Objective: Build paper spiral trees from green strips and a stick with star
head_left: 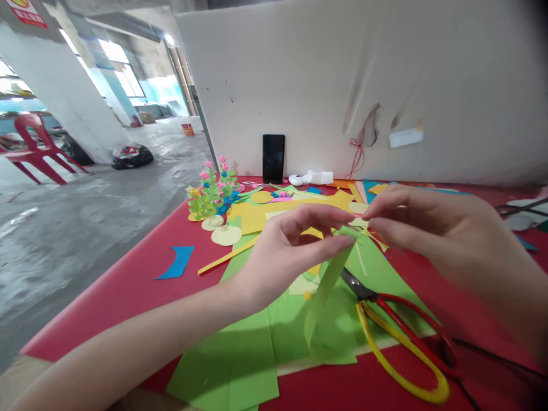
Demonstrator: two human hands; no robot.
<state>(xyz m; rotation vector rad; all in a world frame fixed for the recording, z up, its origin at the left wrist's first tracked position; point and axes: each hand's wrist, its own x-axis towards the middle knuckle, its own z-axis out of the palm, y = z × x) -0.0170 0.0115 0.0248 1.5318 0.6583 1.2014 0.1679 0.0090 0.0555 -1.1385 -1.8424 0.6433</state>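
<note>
Trees (214, 197) of paper stand at the desk's (128, 308) far left, I'd guess to keep them clear of my hands. The phone (273, 158) stands upright by the far board (240, 85), presumably propped. My left hand (291, 242) has its thumb and fingers nearly closed, pinching the green strip (329, 288) near its top, so the rest hangs over the green sheets (240, 354). Scissors (367, 293) lie near right, handles toward me. My right hand's (432, 228) fingertips nearly meet beside the strip's top; from this end I can't tell whether they grip anything.
</note>
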